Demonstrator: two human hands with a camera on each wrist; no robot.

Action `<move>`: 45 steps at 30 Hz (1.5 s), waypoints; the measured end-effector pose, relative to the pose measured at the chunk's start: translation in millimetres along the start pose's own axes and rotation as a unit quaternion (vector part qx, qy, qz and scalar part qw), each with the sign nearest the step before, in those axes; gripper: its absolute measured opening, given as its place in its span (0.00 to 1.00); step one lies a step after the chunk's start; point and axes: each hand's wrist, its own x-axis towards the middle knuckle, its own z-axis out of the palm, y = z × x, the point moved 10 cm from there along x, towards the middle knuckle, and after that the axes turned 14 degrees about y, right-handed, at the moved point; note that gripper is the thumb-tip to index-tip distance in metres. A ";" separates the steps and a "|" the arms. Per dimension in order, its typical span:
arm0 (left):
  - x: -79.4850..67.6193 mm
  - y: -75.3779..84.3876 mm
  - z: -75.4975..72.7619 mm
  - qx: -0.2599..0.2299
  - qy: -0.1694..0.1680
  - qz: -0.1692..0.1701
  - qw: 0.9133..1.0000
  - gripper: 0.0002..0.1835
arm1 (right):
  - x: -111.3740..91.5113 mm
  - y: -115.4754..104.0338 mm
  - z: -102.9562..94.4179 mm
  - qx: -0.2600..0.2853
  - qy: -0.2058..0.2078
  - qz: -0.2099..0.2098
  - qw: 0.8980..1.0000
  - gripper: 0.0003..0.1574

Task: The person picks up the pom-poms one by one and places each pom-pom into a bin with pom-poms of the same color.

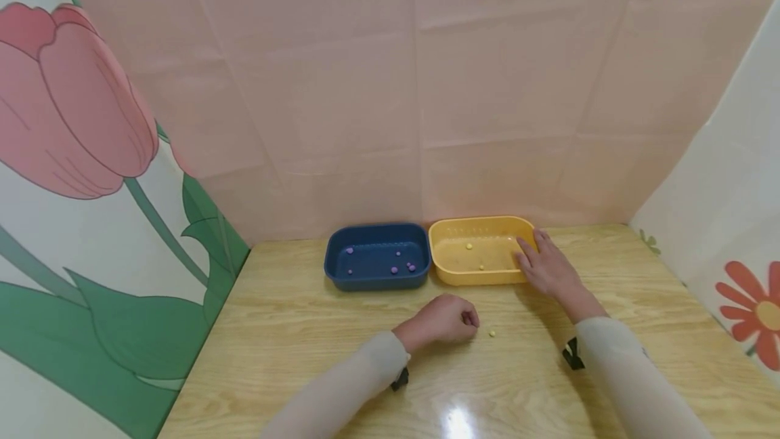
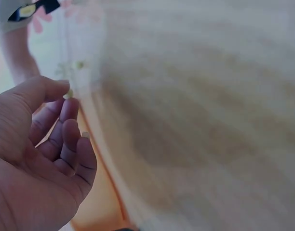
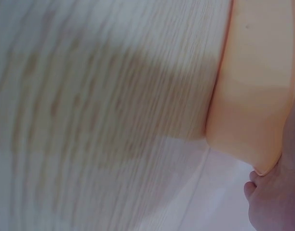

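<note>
My left hand (image 1: 447,319) is low over the table in front of the two trays. In the left wrist view its thumb and index finger pinch a tiny pale yellow bead (image 2: 68,94), while the other fingers curl loosely. Just right of that hand, another yellow bead (image 1: 492,334) lies on the wood. My right hand (image 1: 551,269) grips the right end of the yellow tray (image 1: 487,278), fingers on both sides of the rim. In the right wrist view, fingertips (image 3: 250,188) show outside the tray's corner. Two yellow beads lie inside this tray.
A dark blue tray (image 1: 378,283) stands against the yellow one's left side, with several purple beads (image 1: 394,270) in it. Behind both trays rises a pink cloth backdrop (image 1: 341,120). Flower-printed panels (image 1: 91,120) border the wooden table (image 1: 274,358) left and right.
</note>
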 end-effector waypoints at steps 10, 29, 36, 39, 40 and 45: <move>18.3 -3.0 -32.7 -0.046 0.046 0.004 0.998 0.03 | -0.6 -2.9 -3.4 -0.008 0.000 -0.009 1.000 0.36; 62.1 -28.9 -80.1 -0.096 0.125 -0.066 0.985 0.03 | 0.0 1.1 0.2 0.002 0.017 -0.013 1.000 0.37; 76.3 -34.0 -86.4 -0.085 0.149 -0.076 0.982 0.04 | 0.0 2.1 3.4 -0.006 0.021 -0.018 1.000 0.37; 81.7 -35.8 -89.4 -0.074 0.166 -0.076 0.980 0.06 | 0.4 3.6 3.9 -0.001 0.024 -0.017 1.000 0.36; 82.9 -37.1 -89.8 -0.072 0.169 -0.080 0.980 0.08 | 0.5 3.0 3.1 0.002 0.026 -0.017 1.000 0.36; 84.3 -40.5 -87.5 -0.066 0.163 -0.090 0.980 0.16 | -0.2 3.3 1.0 0.001 0.027 -0.016 0.999 0.36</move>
